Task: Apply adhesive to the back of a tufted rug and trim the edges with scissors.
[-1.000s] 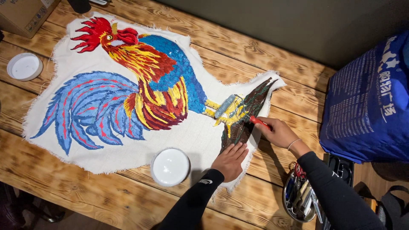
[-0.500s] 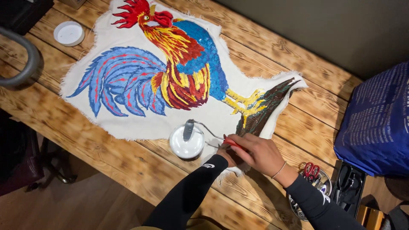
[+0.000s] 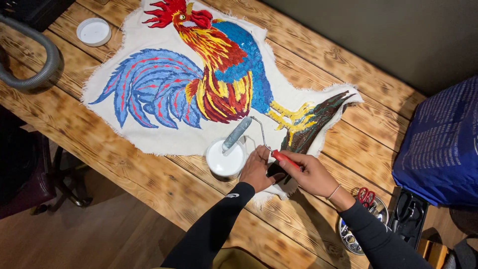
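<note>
A cream canvas cloth (image 3: 169,134) painted with a bright rooster (image 3: 219,74) lies across the wooden table. My right hand (image 3: 308,172) grips the red handle of a small paint roller (image 3: 238,133), whose grey roller head rests over a white round tub (image 3: 225,158) at the cloth's near edge. My left hand (image 3: 256,169) lies flat on the cloth just right of the tub, next to the dark painted branch (image 3: 311,127) under the rooster's feet.
A white lid (image 3: 93,31) sits at the table's far left. A grey hose (image 3: 35,60) curves over the left edge. A blue printed bag (image 3: 443,144) stands at right, with a round tin of tools (image 3: 358,219) and a black case (image 3: 411,216) near it.
My right hand has swung the roller from the painted branch over to the white tub. My left hand has stayed pressed on the cloth. The view has shifted left and closer.
</note>
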